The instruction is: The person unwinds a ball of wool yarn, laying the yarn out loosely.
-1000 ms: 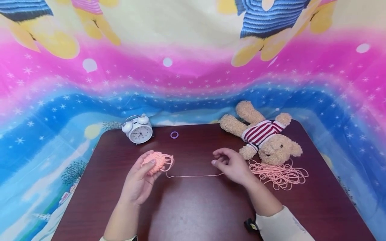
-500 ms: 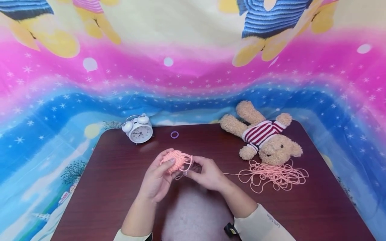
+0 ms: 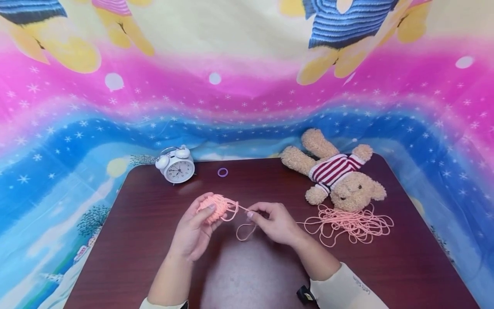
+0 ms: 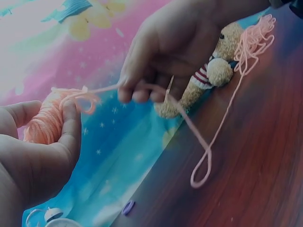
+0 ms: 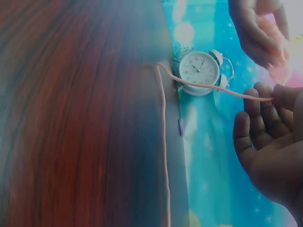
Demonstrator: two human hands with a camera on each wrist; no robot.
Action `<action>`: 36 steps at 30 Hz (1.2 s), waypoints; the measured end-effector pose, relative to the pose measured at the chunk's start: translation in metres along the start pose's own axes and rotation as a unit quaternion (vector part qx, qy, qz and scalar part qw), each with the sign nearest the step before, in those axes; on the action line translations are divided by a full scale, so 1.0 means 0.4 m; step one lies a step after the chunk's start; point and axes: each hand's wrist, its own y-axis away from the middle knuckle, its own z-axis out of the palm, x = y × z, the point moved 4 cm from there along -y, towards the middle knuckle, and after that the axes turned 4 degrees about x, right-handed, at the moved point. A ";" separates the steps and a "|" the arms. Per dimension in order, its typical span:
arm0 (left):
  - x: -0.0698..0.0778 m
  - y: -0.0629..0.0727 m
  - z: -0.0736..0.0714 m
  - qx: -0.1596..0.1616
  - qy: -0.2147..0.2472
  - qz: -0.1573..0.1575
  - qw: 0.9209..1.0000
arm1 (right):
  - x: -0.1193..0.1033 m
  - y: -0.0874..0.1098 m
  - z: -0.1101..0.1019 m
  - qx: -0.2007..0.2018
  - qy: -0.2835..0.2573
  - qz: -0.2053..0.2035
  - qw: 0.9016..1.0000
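My left hand [image 3: 193, 231] grips a bundle of wound peach yarn [image 3: 214, 207] between thumb and fingers, above the middle of the table. Loose loops stick out at the bundle's right end. Just to the right, my right hand [image 3: 275, 223] pinches the yarn strand [image 5: 227, 90] between thumb and forefinger, and a short length runs taut from there to the bundle. Below the right hand the strand hangs in a small loop, plain in the left wrist view. It leads on to a loose heap of the same yarn [image 3: 359, 225] on the table's right side.
A teddy bear [image 3: 333, 169] in a striped shirt lies at the back right, its head against the yarn heap. A white alarm clock [image 3: 179, 168] stands at the back left. Beside it lies a purple ring [image 3: 222, 172]. A printed cloth [image 3: 247, 98] hangs behind the dark table [image 3: 127, 240].
Both hands came together from apart, the left moving right with the bundle. Since then the right hand has drawn back slightly to the right, and the strand is stretched between them.
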 end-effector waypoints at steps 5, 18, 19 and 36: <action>0.007 0.005 -0.038 0.018 -0.013 0.003 1.000 | 0.015 0.012 -0.045 0.014 0.003 0.000 1.000; 0.052 0.018 -0.134 0.044 -0.028 0.010 0.999 | 0.051 0.057 -0.185 0.043 0.016 0.032 0.998; 0.057 0.020 -0.141 0.048 -0.030 0.011 0.998 | 0.055 0.061 -0.197 0.046 0.020 0.033 0.998; 0.094 0.044 -0.225 0.038 -0.027 0.036 0.998 | 0.081 0.154 -0.403 0.096 0.108 0.033 0.989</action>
